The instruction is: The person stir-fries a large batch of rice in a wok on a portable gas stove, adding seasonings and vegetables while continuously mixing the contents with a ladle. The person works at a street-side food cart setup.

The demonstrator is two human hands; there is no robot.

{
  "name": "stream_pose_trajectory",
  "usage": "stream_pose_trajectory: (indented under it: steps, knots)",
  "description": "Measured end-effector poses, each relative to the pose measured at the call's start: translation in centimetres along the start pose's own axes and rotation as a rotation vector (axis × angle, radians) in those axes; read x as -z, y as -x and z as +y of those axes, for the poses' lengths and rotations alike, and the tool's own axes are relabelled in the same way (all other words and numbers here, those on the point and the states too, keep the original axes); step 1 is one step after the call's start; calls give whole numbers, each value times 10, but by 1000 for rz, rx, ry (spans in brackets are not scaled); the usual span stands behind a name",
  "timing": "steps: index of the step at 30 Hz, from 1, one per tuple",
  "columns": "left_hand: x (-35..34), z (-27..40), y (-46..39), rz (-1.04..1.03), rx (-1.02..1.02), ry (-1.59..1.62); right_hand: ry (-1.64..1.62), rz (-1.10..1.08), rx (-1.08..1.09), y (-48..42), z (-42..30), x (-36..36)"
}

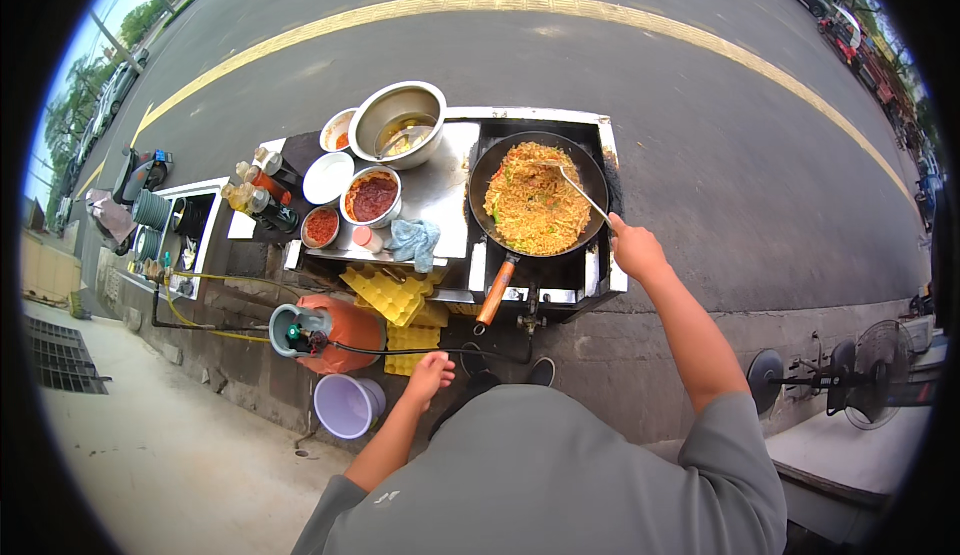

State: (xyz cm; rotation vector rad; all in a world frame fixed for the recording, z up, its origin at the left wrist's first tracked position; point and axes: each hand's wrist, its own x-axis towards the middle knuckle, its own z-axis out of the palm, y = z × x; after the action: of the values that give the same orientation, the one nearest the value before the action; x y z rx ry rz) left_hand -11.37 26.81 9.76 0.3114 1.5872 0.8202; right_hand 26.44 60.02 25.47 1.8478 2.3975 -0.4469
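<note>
My right hand (637, 246) grips the handle of a metal spatula (581, 191), whose head rests in fried rice (536, 210) with bits of green and red. The rice heaps in a dark frying pan (484, 217) on the stove. The pan's wooden handle (496, 292) points back towards me, with neither hand on it. Low in front of my body, my left hand (430, 378) has its fingers loosely curled, and I see nothing in it. Close by it runs a black gas hose (450, 351) from a gas cylinder (341, 330) partly wrapped in orange.
Left of the pan, the metal counter (454, 180) holds a large metal bowl (360, 123), a tub of red sauce (373, 196), chopped red pepper (321, 226), a blue cloth (414, 240) and several bottles (270, 206). Yellow egg trays (394, 296) and a purple bucket (346, 405) sit below. A fan (874, 375) stands right.
</note>
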Motion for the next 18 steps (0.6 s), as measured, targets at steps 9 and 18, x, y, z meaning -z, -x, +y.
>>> stream_pose_trajectory:
  steps: [9, 18]
  knots:
    - [-125, 147, -84, -288, 41, -274, -249, -239, 79, 64, 8, 42]
    - [-100, 157, 63, -237, 25, -343, -369, -628, -32, 111, 30, 99]
